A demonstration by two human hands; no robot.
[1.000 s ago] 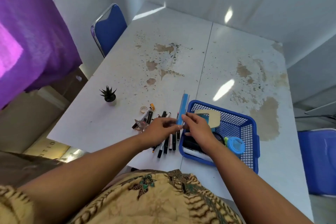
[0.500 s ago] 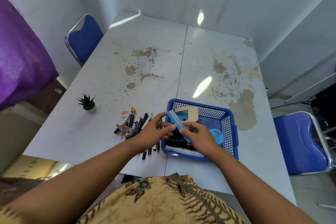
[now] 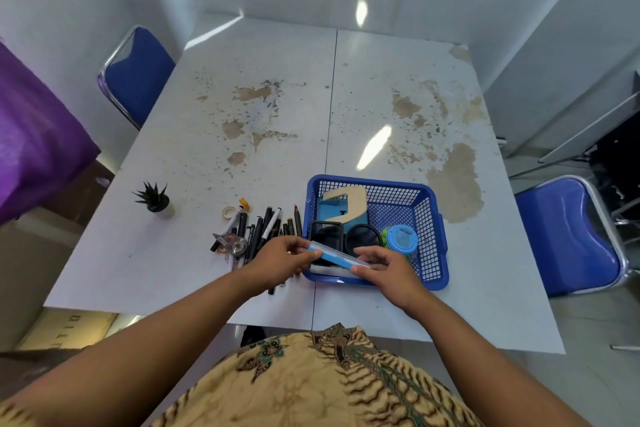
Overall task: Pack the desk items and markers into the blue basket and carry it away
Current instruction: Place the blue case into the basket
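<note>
We hold a slim case [image 3: 337, 256] across the basket's [image 3: 429, 239] 6 o'clock rim: left hand [image 3: 280, 258] pinches its 9 o'clock end, right hand [image 3: 388, 269] pinches the 3 o'clock end, fingers of both curled on it. The basket sits on the table [image 3: 194, 270] just at 3 o'clock of the markers [image 3: 266, 225] (a loose heap, unpacked). A plant [image 3: 156, 199] stands well apart at their 9 o'clock.

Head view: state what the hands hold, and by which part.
A long light-blue bar: the left hand pinches its left end, the right hand its right end.
</note>
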